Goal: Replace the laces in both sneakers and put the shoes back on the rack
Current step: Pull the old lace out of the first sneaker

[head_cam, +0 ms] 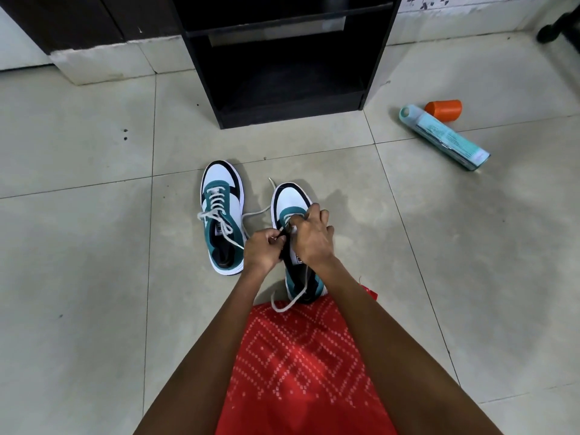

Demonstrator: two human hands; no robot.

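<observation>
Two white, teal and black sneakers stand on the tiled floor, toes pointing away from me. The left sneaker (222, 215) carries a cream lace through its eyelets, ends loose. Over the right sneaker (290, 199) both my hands work. My left hand (263, 250) pinches the shoe's dark edge beside the eyelets. My right hand (314, 235) pinches the cream lace (255, 212) at the eyelets. One lace end trails left across the floor; the other loops down by the heel. The black shoe rack (282, 58) stands open just beyond.
A teal spray can (445, 138) lies on its side at the right with its orange cap (444, 110) beside it. Red patterned cloth (301, 365) covers my lap below the shoes. Bare tiles spread to the left.
</observation>
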